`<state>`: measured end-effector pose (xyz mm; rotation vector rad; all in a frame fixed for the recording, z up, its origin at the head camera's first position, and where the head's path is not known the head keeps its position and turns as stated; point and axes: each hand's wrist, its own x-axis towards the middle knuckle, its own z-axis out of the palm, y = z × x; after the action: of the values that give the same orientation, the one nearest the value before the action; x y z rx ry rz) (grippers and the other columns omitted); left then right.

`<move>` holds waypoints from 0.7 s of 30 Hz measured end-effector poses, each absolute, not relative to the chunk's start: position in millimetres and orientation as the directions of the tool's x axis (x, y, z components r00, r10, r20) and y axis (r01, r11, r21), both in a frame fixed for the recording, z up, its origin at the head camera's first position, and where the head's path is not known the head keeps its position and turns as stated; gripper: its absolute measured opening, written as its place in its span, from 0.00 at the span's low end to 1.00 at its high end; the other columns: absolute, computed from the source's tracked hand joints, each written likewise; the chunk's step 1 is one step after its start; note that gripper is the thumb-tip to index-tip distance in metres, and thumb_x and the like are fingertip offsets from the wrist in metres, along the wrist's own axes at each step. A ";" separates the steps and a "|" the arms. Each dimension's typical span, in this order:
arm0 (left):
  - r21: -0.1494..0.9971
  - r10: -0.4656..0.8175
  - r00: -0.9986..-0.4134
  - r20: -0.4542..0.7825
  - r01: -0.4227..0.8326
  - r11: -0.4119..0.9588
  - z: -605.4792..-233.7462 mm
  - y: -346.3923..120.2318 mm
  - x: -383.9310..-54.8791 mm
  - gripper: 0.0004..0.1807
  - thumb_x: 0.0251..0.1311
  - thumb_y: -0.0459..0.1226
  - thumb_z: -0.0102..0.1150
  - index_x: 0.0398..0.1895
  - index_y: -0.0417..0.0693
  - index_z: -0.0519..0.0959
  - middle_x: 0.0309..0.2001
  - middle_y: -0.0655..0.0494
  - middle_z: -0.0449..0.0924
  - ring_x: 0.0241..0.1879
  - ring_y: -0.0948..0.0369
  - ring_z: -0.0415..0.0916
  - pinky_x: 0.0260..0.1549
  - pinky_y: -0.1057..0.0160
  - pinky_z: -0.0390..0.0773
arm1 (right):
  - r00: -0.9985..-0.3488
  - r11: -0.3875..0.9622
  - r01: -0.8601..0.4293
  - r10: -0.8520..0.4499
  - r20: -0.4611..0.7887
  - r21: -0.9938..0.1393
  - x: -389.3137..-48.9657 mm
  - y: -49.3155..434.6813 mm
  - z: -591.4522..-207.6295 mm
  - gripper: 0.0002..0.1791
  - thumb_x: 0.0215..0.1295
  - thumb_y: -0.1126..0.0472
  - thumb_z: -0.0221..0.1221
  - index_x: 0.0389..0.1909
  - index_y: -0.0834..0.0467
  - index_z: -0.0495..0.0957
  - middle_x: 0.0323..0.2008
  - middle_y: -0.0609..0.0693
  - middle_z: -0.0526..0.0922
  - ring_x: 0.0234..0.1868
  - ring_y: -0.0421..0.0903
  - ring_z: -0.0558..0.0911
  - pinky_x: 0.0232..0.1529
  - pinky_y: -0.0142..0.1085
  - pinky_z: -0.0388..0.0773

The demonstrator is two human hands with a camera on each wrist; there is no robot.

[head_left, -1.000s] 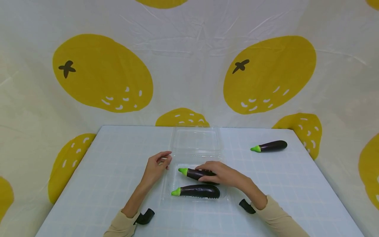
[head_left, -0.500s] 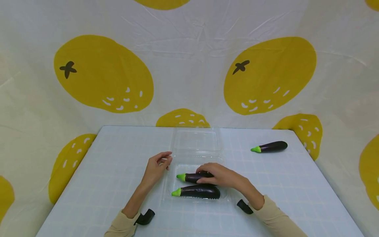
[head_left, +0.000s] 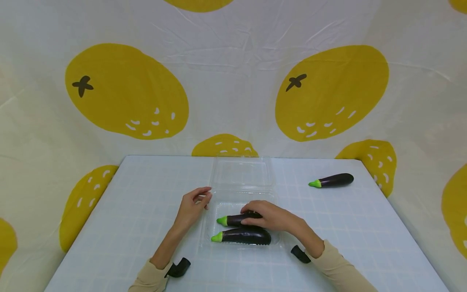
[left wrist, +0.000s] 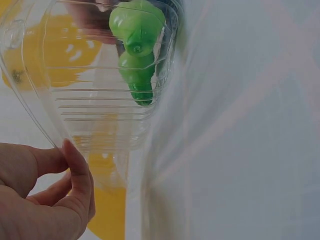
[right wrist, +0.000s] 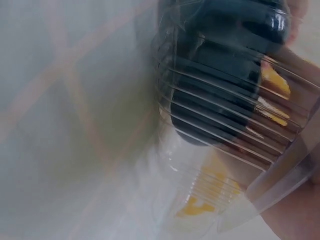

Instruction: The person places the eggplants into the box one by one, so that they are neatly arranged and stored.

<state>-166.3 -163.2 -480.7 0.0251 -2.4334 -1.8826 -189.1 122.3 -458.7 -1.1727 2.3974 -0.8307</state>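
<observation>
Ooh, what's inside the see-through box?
In the clear box are a front eggplant and a back eggplant, which the right hand grips. In the head view, that hand covers part of the back one, so that part can't be seen.

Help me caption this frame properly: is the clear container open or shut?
Open: the lid lies folded back beyond the base, where the right hand grips one eggplant beside another eggplant.
</observation>
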 end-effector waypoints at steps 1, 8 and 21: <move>0.968 -0.051 -0.998 0.044 0.030 0.250 -480.0 -163.1 -166.0 0.18 0.70 0.35 0.64 0.59 0.35 0.81 0.47 0.38 0.85 0.33 0.53 0.80 0.32 0.70 0.78 | -0.600 0.486 -0.602 -0.799 -0.042 -0.633 -189.1 123.2 -458.6 0.23 0.76 0.46 0.58 0.59 0.58 0.81 0.52 0.48 0.84 0.49 0.40 0.80 0.54 0.38 0.79; 0.968 -0.044 -0.998 0.042 0.030 0.247 -481.1 -164.2 -167.4 0.18 0.70 0.35 0.64 0.59 0.36 0.81 0.47 0.39 0.85 0.32 0.57 0.81 0.33 0.70 0.79 | -0.627 0.484 -0.632 -0.779 0.032 -0.605 -186.7 133.6 -453.2 0.21 0.77 0.50 0.58 0.60 0.60 0.80 0.54 0.51 0.84 0.55 0.48 0.81 0.59 0.43 0.78; 0.974 -0.028 -0.998 0.059 0.051 0.221 -483.0 -164.8 -168.3 0.18 0.70 0.33 0.63 0.59 0.33 0.80 0.47 0.36 0.83 0.38 0.44 0.81 0.31 0.69 0.79 | -0.648 0.464 -0.722 -0.714 0.266 -0.513 -188.9 162.9 -443.1 0.12 0.70 0.65 0.65 0.51 0.62 0.82 0.47 0.49 0.85 0.50 0.47 0.83 0.54 0.43 0.82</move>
<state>-168.3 -164.8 -483.0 -0.0236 -2.4041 -1.9224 -188.9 162.9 -443.1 -1.3242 2.7002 -0.9564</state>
